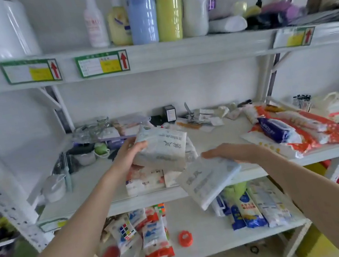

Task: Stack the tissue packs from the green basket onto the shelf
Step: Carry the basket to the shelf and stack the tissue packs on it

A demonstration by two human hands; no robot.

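1. On the middle shelf [96, 181], near its front edge, lies a small stack of tissue packs [144, 180] with orange and white wrappers.
2. The left hand [129, 155] grips a pale blue-white tissue pack [163, 149] by its left end, the thumb on top and the other fingers below. This pack is tilted and sits on top of the stack; I cannot tell if it already rests there fully.
3. The right hand [233, 152] holds a second pale pack [208, 180] from above, the fingers flat and pressed together on its upper face. This pack is tilted, in the air in front of the shelf edge, just right of the stack.
4. On the right part of the same shelf lie red and white bags [312, 131] and a dark blue packet [276, 128], apart from the stack.
5. The green basket is not visible in this view.
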